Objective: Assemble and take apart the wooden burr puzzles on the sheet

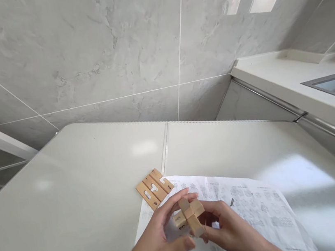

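A small wooden interlocking burr puzzle (190,213), a cross of pale bars, is held between my two hands above a printed sheet. Dark numerals, one like a 3, mark its left-hand bar. My right hand (227,221) grips it from the right, with thumb and fingers closed on the bars. From the left, my left hand (161,234) curves its fingers behind the puzzle, while the thumb stretches out beneath it. Beyond my left hand lie several flat wooden pieces (154,188) side by side, numbered and with cut-out notches and a slot.
The creased instruction sheet (260,212), covered in small diagrams, spreads over the white table (72,205). A metal seam (165,148) crosses the tabletop. Grey tiled wall (82,50) rises behind, and a white counter (288,75) stands at the right.
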{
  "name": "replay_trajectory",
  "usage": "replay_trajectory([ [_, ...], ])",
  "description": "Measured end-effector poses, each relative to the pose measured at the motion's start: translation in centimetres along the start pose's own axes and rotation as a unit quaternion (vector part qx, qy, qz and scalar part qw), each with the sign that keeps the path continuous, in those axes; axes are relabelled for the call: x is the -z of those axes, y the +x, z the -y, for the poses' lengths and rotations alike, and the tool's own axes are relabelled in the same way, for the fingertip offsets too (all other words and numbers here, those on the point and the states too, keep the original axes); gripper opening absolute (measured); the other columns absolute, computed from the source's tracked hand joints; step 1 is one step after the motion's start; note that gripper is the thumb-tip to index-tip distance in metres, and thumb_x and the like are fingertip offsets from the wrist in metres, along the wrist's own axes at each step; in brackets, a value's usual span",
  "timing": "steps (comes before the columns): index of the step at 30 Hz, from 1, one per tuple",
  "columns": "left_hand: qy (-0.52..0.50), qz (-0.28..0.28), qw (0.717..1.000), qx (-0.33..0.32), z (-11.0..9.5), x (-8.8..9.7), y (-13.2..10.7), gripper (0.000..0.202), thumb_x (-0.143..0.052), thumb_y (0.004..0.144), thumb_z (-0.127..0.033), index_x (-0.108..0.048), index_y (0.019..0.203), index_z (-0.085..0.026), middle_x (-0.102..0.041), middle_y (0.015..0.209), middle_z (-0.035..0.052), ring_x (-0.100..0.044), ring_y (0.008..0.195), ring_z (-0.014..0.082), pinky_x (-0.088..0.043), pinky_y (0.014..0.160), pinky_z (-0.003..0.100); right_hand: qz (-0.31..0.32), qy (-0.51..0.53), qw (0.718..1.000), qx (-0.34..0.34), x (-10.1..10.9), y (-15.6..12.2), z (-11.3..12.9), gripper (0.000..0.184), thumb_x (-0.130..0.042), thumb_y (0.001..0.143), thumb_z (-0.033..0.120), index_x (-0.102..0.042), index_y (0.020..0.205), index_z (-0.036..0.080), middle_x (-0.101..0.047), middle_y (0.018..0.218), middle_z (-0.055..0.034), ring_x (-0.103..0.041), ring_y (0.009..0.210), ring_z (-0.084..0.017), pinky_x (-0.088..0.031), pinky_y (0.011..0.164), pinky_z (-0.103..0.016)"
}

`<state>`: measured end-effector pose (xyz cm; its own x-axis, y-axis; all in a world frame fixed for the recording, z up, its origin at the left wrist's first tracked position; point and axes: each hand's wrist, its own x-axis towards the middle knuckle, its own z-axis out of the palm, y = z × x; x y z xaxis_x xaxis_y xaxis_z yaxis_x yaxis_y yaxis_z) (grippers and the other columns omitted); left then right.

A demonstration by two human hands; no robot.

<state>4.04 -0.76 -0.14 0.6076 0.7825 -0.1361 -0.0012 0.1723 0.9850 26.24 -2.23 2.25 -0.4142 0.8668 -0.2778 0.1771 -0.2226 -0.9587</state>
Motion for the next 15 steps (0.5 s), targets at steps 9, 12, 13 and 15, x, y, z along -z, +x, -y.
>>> replay_trajectory([
  [9,0.036,-0.009,0.999,0.001,-0.5,-0.5,0.1,0.086,-0.091,0.084,-0.049,-0.051,0.158,-0.031,-0.055,0.162,0.0174,-0.053,0.149,0.0401,-0.044,0.123,0.056,-0.065,-0.134,0.988,0.039,-1.5,-0.1,-1.1,0.014,-0.064,0.093,0.023,-0.057,0.081,0.023,-0.063,0.074,0.0018,-0.057,0.063,-0.015,-0.043,0.060,-0.025],
  [12,0.002,0.002,1.000,-0.002,-0.8,-0.4,0.2,0.080,-0.092,0.083,-0.050,-0.056,0.152,-0.030,-0.056,0.161,0.0174,-0.057,0.145,0.0397,-0.049,0.118,0.054,-0.020,-0.093,0.994,0.050,-1.1,-0.3,-0.5,0.013,-0.064,0.097,0.028,-0.062,0.085,0.022,-0.066,0.079,0.0002,-0.060,0.069,-0.016,-0.045,0.062,-0.025],
  [13,-0.016,0.012,1.000,-0.001,-0.8,-0.4,0.3,0.081,-0.092,0.082,-0.050,-0.056,0.151,-0.030,-0.056,0.161,0.0176,-0.060,0.142,0.0395,-0.053,0.114,0.052,0.000,-0.078,0.996,0.049,-0.9,-0.3,-0.4,0.017,-0.064,0.100,0.033,-0.064,0.087,0.022,-0.067,0.081,-0.0007,-0.061,0.071,-0.017,-0.047,0.065,-0.026],
  [15,-0.047,0.042,0.998,-0.002,-0.8,-0.2,0.3,0.084,-0.094,0.080,-0.052,-0.055,0.152,-0.030,-0.059,0.156,0.0186,-0.067,0.133,0.0390,-0.058,0.106,0.051,0.044,-0.043,0.998,0.032,-0.4,-0.5,-0.2,0.029,-0.063,0.104,0.046,-0.069,0.092,0.021,-0.069,0.083,-0.0021,-0.061,0.074,-0.018,-0.048,0.069,-0.028],
])
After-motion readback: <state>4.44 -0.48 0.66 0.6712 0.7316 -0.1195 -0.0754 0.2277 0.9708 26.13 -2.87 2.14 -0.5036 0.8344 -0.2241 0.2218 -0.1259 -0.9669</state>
